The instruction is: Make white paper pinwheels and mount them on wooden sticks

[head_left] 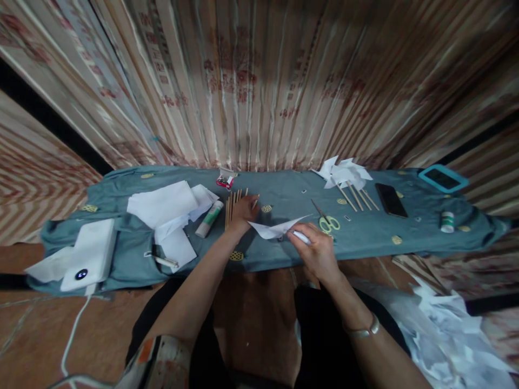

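Note:
My left hand (245, 212) is closed beside a row of thin wooden sticks (230, 208). The end of one light wooden stick (255, 201) shows at its fingertips. In my right hand (318, 249) is a white paper piece (272, 230), pinched at its right end, with pointed, curled edges just above the cloth. A rounded white part also shows at those fingers; I cannot tell if it belongs to the paper. Scissors (327, 222) with yellow-green handles lie to the right of the paper. A glue stick (209, 218) lies left of the sticks.
White paper sheets (166, 202) and a white device (89, 254) with a cable are on the left. A small red box (225, 179) sits at the back. Paper pinwheels (344, 174) on sticks, a black phone (391, 200) and a blue-framed device (443, 178) lie right. White paper pieces (450, 335) fill a bag below.

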Demonstrator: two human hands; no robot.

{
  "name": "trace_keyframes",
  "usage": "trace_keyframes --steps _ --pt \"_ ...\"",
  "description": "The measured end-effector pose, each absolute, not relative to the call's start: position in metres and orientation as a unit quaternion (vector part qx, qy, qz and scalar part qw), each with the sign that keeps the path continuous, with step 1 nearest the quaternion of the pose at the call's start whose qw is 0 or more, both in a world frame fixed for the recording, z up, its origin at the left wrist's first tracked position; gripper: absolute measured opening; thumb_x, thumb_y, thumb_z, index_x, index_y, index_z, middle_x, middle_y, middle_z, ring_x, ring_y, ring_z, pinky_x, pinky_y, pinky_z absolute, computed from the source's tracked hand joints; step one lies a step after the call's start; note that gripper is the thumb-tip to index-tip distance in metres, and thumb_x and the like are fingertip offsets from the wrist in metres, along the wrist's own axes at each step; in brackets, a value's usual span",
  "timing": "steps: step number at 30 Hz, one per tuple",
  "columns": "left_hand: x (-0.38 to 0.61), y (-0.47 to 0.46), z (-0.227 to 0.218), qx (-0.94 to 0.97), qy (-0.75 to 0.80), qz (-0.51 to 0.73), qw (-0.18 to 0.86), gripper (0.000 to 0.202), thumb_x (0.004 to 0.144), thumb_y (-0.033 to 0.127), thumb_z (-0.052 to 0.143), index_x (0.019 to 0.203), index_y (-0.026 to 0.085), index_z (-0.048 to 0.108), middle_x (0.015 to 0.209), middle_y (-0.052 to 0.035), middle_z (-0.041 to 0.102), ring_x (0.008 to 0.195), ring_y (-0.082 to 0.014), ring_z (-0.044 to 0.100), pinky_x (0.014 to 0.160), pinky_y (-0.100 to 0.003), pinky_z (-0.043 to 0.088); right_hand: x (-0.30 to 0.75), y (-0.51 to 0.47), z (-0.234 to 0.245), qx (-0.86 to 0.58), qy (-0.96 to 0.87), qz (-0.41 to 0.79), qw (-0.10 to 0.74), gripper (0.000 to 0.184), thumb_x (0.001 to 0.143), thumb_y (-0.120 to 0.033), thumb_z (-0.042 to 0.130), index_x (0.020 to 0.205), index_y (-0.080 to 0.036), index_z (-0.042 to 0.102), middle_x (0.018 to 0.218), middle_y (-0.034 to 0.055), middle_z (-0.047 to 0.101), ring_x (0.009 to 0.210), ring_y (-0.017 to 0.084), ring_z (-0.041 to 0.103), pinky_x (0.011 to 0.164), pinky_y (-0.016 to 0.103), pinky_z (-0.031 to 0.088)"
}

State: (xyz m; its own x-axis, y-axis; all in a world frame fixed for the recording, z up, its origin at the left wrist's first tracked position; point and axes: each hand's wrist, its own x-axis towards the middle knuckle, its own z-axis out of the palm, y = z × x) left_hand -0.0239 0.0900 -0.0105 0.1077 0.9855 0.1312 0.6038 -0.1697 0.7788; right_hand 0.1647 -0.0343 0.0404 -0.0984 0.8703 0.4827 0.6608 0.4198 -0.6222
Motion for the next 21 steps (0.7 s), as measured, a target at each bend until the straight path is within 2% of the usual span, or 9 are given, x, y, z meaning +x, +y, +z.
trace_keyframes --steps 6,9,11,14,17,19,21 --pt "-0.014 0.106 -0.015 0.678 0.584 0.328 0.302 0.025 0.070 0.008 0.065 0.093 0.013 0.072 0.096 -0.0120 0.073 0.097 -0.0277 0.066 0.092 -0.039 0.048 0.172 -0.041 0.045 -0.510 -0.742 0.121 0.418 0.009 0.089 -0.022 0.059 0.090 -0.022 0.068 0.090 0.0035 0.072 0.086 0.019 0.066 0.080 0.032 0.052" --pt "-0.009 0.108 -0.016 0.661 0.576 0.351 0.329 0.024 0.068 0.005 0.064 0.089 0.015 0.073 0.094 -0.0105 0.073 0.097 -0.0266 0.066 0.095 -0.039 0.047 0.173 -0.043 0.047 -0.502 -0.744 0.127 0.423 0.010 0.089 -0.020 0.058 0.090 -0.022 0.068 0.091 0.0037 0.072 0.086 0.019 0.066 0.080 0.032 0.052" --pt "-0.004 0.106 -0.014 0.643 0.563 0.369 0.365 0.019 0.067 0.006 0.065 0.083 0.015 0.073 0.089 -0.0092 0.074 0.091 -0.0247 0.067 0.091 -0.038 0.049 0.173 -0.045 0.049 -0.498 -0.742 0.129 0.429 0.010 0.089 -0.019 0.059 0.089 -0.021 0.068 0.091 0.0042 0.073 0.086 0.019 0.067 0.081 0.032 0.053" --pt "0.004 0.092 -0.005 0.590 0.536 0.408 0.445 0.014 0.069 0.014 0.068 0.081 0.014 0.075 0.084 -0.0078 0.075 0.079 -0.0202 0.068 0.081 -0.033 0.052 0.173 -0.049 0.051 -0.493 -0.736 0.141 0.441 0.010 0.088 -0.020 0.059 0.089 -0.022 0.069 0.091 0.0045 0.073 0.086 0.019 0.068 0.080 0.032 0.054" --pt "0.010 0.059 0.014 0.533 0.515 0.434 0.513 0.019 0.071 0.023 0.070 0.087 0.014 0.076 0.079 -0.0056 0.074 0.063 -0.0143 0.064 0.066 -0.028 0.052 0.173 -0.053 0.053 -0.491 -0.725 0.162 0.456 0.010 0.087 -0.018 0.059 0.089 -0.022 0.069 0.091 0.0036 0.074 0.085 0.018 0.069 0.080 0.031 0.055" --pt "0.014 0.030 0.030 0.389 0.448 0.463 0.658 0.024 0.061 0.024 0.080 0.083 0.014 0.076 0.071 -0.0034 0.072 0.056 -0.0109 0.060 0.058 -0.024 0.049 0.174 -0.057 0.056 -0.490 -0.715 0.169 0.469 0.009 0.086 -0.018 0.060 0.087 -0.022 0.069 0.089 0.0028 0.074 0.082 0.018 0.070 0.078 0.030 0.056" --pt "0.017 0.003 0.045 0.303 0.391 0.457 0.739 0.032 0.050 0.024 0.088 0.078 0.013 0.077 0.066 -0.0025 0.070 0.053 -0.0098 0.059 0.054 -0.021 0.046 0.176 -0.063 0.060 -0.481 -0.715 0.169 0.479 0.010 0.086 -0.018 0.061 0.088 -0.023 0.069 0.089 0.0023 0.075 0.080 0.017 0.071 0.076 0.029 0.057"
